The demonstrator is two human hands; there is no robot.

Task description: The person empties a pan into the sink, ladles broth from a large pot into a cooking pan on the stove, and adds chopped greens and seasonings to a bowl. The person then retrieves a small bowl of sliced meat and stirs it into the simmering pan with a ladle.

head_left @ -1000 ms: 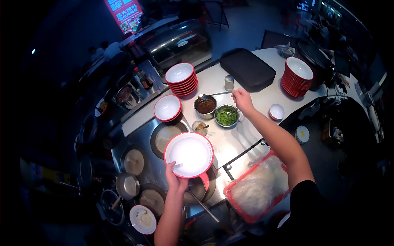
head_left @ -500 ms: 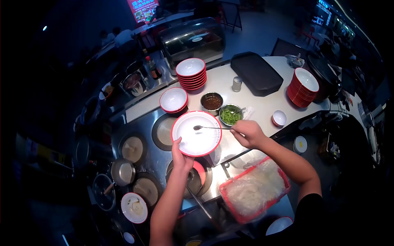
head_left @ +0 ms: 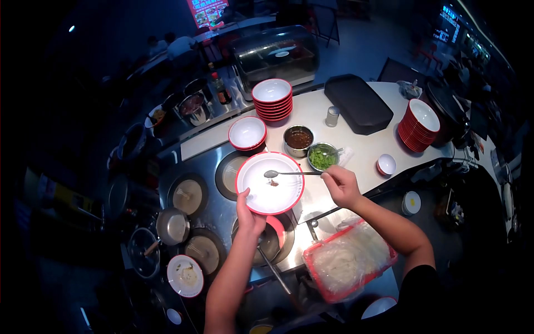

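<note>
My left hand grips the lower rim of a white bowl with a red edge, thumb over the inside. A small dab of dark brown sauce lies in the bowl. My right hand is closed on the handle end of a metal spoon, whose head is over the bowl's inside. Just beyond the bowl stand a metal container of brown sauce and a bowl of chopped greens with a utensil in it.
Stacked red-rimmed bowls stand behind, with another stack at right. A dark tray and a shaker are on the counter. A pot with a ladle is under my left wrist; a red basket of plastic-covered food is nearby.
The spoon's head has tipped over the bowl, and a dab of brown sauce now shows on the bowl's inside. The view has shifted slightly; both hands keep their holds.
</note>
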